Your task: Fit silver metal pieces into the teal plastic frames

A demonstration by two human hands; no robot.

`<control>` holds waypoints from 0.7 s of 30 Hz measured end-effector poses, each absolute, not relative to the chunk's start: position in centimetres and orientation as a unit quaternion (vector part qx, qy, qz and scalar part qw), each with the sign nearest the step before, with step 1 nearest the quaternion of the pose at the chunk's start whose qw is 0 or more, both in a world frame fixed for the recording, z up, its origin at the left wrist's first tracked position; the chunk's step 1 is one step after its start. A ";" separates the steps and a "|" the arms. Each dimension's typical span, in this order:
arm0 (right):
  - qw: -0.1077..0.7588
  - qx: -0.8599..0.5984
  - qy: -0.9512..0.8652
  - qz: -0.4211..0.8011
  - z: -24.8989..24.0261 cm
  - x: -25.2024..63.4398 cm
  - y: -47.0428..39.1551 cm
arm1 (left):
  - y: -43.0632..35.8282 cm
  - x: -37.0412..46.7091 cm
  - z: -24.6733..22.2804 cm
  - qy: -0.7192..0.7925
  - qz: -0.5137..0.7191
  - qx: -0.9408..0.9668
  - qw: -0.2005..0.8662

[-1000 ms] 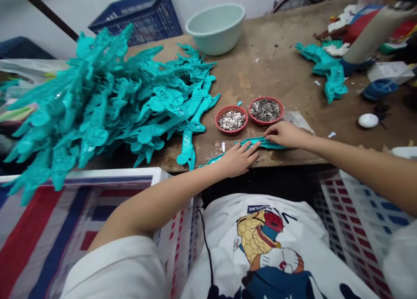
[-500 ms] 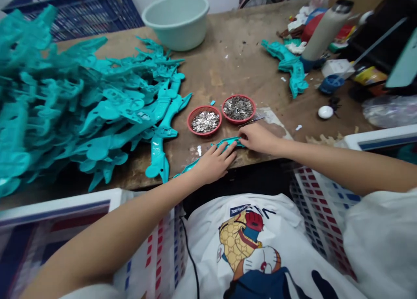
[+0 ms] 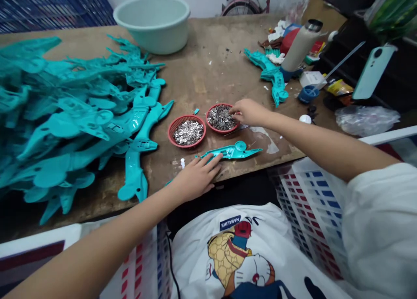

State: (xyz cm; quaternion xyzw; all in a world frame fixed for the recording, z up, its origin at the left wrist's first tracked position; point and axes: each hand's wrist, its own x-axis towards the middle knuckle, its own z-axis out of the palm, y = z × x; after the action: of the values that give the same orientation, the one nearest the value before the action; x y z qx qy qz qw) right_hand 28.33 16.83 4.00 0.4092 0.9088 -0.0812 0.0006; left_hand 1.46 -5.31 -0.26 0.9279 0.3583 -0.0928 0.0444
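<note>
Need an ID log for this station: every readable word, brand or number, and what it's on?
"NASALIKE": navy patch on the white shirt.
Larger dark letters beside it: only partly visible, unreadable.
Small badge in the shirt print: too small.
Yellow packet: too blurred.
Phone, bottle: no text I can make out.

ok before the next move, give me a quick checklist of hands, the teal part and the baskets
1. Left hand on the teal part: ok, fingers spread over one end.
2. Teal part lying on the table: ok.
3. Right hand at the right red basket: ok, fingertips at its edge.
4. Metal piece in the right fingers: cannot tell, too small to see.
5. Left red basket upright and stocked: ok.
6. Front of table free of loose bits: not ok, small white piece there.
</note>
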 end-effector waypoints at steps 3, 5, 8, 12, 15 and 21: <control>0.012 0.373 0.924 -0.083 1.8 27.8 16.8 | -4.7 0.6 1.1 0.354 -0.062 0.931 0.059; 0.014 0.364 0.928 -0.082 1.0 27.7 16.6 | -3.7 -0.6 2.4 0.393 -0.026 0.918 0.054; 0.013 0.365 0.928 -0.081 0.6 27.9 16.5 | -1.0 -2.7 3.8 0.492 0.013 0.870 0.040; -0.018 0.351 0.932 -0.092 0.6 28.2 16.4 | 3.9 -4.4 3.2 0.562 -0.045 0.825 0.051; -0.051 0.332 0.936 -0.107 0.7 28.2 16.0 | 6.7 -4.6 2.0 0.579 -0.080 0.804 0.109; -0.112 0.286 0.942 -0.137 1.4 28.0 14.8 | 7.8 -5.1 1.7 0.637 0.072 0.741 0.198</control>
State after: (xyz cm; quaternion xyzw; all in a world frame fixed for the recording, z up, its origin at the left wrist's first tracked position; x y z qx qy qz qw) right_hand 28.04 14.77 1.35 0.2862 0.9416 -0.1369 -0.1124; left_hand -5.07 7.76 1.67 0.7412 0.6373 0.0723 0.1979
